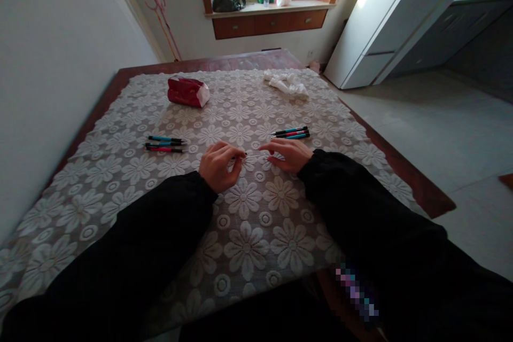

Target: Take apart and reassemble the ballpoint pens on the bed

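Observation:
My left hand is closed in a pinch over the middle of the table. From its fingertips a thin pale rod points right, with a small dark bit at the fingers; its exact kind is too small to make out. My right hand is at the rod's other end, index finger stretched out and thumb apart below it. Just beyond the right hand lie several pens with black, blue and red barrels. To the left of my left hand is another group of pens in similar colours.
A patterned flower tablecloth covers the wooden table. Farther back are a red pouch on the left and a crumpled white cloth or bag on the right. A white wall flanks the left side; a fridge stands beyond the far right corner.

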`<action>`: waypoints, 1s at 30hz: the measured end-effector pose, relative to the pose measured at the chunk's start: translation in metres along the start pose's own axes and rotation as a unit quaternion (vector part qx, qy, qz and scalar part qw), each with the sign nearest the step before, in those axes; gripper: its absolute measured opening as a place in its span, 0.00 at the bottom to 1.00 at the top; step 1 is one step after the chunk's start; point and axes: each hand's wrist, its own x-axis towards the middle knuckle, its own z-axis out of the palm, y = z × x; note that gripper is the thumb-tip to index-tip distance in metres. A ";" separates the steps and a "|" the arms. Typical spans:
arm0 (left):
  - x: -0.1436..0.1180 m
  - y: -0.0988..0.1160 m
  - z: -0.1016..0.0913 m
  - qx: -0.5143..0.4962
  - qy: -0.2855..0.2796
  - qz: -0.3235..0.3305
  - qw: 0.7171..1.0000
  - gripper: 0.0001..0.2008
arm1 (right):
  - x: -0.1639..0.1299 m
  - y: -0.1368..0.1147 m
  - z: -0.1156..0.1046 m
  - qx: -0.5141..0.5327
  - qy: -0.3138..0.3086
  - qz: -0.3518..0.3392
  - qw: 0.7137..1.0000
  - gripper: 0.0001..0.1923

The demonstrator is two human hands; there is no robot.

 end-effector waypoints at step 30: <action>-0.001 -0.004 0.002 -0.004 0.027 -0.040 0.999 0.08 | 0.006 -0.008 -0.006 0.198 0.122 0.116 0.966 0.06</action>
